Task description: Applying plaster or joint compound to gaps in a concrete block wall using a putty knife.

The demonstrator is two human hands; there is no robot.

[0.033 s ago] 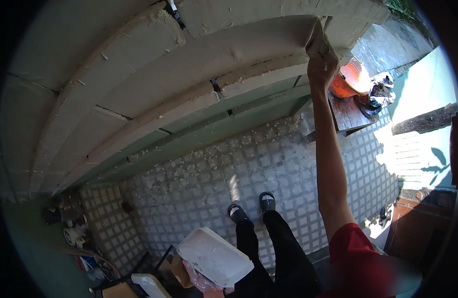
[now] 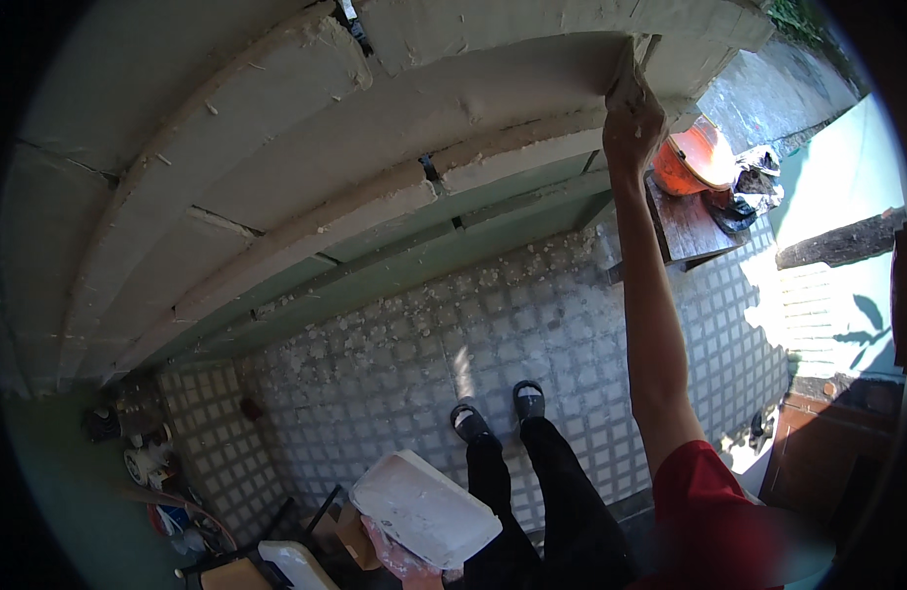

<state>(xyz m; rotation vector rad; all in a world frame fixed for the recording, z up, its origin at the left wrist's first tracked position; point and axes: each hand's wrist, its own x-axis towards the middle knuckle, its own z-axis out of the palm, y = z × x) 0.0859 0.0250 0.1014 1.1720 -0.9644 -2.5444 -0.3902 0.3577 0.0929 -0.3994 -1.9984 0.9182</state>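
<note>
Overhead, my right hand [image 2: 634,123] is raised to the plaster-coated stepped ledge [image 2: 503,74], its fingers closed around a flat, plaster-smeared thing at the ledge's inner corner, too indistinct to name. My left hand [image 2: 394,551], pinkish and smeared with white, is low at the bottom of the view, holding a white rectangular plastic tray [image 2: 424,501] from beneath; most of its fingers are hidden by the tray.
An orange basin [image 2: 682,167] and dark plastic bags [image 2: 744,197] sit on a wooden stand [image 2: 685,226] at right. A tiled floor [image 2: 355,393] with scattered debris lies below my sandalled feet. Clutter [image 2: 163,472], cardboard [image 2: 355,536] and dark metal frames are at lower left.
</note>
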